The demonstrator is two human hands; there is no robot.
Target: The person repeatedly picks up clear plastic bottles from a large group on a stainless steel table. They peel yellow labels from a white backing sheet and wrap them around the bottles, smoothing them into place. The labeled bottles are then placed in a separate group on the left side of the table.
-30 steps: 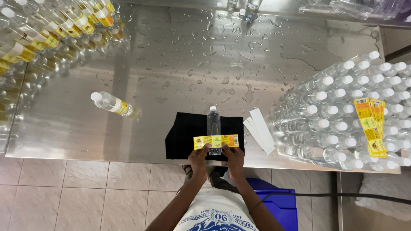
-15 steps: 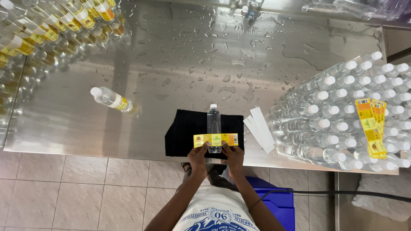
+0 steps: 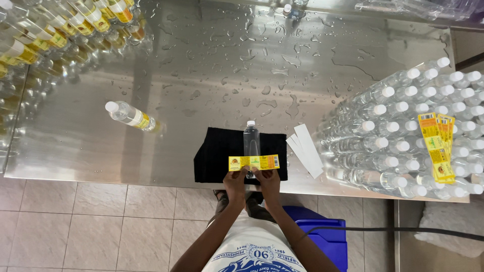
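A clear plastic bottle (image 3: 251,138) with a white cap lies on a black cloth (image 3: 218,151) near the front edge of a wet steel table (image 3: 212,65). A yellow label strip (image 3: 254,162) is stretched flat across the bottle's lower part. My left hand (image 3: 235,183) pinches the strip's left half from below. My right hand (image 3: 269,183) pinches its right half. Both hands press the strip against the bottle.
One labelled bottle (image 3: 132,116) stands alone left of the cloth. Several labelled bottles (image 3: 55,30) crowd the far left. Unlabelled capped bottles (image 3: 403,136) are stacked on the right with spare yellow labels (image 3: 436,146) on top. White backing strips (image 3: 305,149) lie beside the cloth. A blue bin (image 3: 322,236) sits on the tiled floor.
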